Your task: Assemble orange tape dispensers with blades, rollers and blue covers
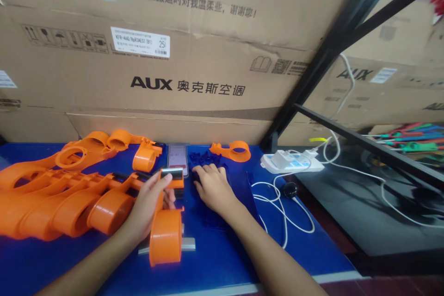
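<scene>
Carton [194,67]: AUX 奥克斯空调 | white label [140,42]: KFR-46G, 25 | right carton [367,101]: AUX

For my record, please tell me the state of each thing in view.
Orange tape dispenser: held by left hand.
Other orange dispensers: lying on table, mostly in a row.
Small blue parts: heaped near right hand, grip unclear.
Phone: lying flat, screen lit.
Power strip: plugs inserted.
White cable: loosely looped.

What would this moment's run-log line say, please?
left hand holding orange tape dispenser | right hand at blue parts | smartphone on blue table
</scene>
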A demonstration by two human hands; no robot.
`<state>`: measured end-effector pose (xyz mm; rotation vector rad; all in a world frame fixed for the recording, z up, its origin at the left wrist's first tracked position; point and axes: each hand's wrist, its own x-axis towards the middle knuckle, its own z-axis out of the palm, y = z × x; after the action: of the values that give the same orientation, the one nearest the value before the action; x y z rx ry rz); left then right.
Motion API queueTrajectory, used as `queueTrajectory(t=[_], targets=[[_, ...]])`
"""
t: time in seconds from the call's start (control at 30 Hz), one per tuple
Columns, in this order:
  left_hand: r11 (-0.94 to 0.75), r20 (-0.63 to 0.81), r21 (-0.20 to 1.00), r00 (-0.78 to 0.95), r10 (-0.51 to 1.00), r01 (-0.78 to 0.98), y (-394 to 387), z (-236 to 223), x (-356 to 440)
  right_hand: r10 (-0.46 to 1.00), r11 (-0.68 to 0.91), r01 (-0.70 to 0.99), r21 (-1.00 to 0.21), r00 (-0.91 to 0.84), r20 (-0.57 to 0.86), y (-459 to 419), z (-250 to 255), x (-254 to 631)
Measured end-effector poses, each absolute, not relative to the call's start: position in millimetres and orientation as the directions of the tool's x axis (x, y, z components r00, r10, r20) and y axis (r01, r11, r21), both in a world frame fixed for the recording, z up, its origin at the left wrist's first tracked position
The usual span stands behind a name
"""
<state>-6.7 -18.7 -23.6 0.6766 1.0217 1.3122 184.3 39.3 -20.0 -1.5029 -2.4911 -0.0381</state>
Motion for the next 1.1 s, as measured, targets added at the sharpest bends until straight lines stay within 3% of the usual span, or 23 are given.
queueTrajectory(t=[0.1, 0.23, 0.4, 0.53, 0.6, 0.73, 0.9, 1.1], targets=[[0.163, -0.208, 0.876, -0.052, 0.977, -0.453, -18, -23, -7, 0.864, 0.486, 0.859, -0.163, -0.444, 0.237, 40, -21, 184], [0.148, -0.191, 0.881, -0.052, 0.98, -0.449, -19, -20, -6, 0.826, 0.557, 0.735, -0.386, -0.443, 0.348, 40, -16, 187], [0.134, -0.176, 0.873, -0.048, 0.983, -0.47, -22, -17, -5, 0.8, 0.593, 0.464, -0.659, -0.243, 0.549, 34, -2, 186], [0.126, -0.158, 0.875, -0.028, 0.987, -0.467, -20, -21, -6, 0.848, 0.53, 0.136, -0.837, -0.125, 0.516, 27, 1, 179], [0.153, -0.186, 0.863, -0.021, 0.982, -0.481, -18, -22, -7, 0.862, 0.501, 0.051, -0.864, -0.121, 0.493, 24, 0, 175], [0.23, -0.281, 0.812, -0.014, 0.96, -0.536, -18, -19, -6, 0.866, 0.499, 0.102, -0.861, -0.095, 0.491, 20, -2, 170], [0.243, -0.283, 0.798, 0.013, 0.959, -0.551, -23, -15, -4, 0.894, 0.446, 0.029, -0.895, -0.055, 0.444, 10, -5, 162], [0.245, -0.281, 0.792, 0.021, 0.959, -0.559, -24, -16, -3, 0.829, 0.555, 0.187, -0.811, -0.202, 0.521, -2, -5, 159]])
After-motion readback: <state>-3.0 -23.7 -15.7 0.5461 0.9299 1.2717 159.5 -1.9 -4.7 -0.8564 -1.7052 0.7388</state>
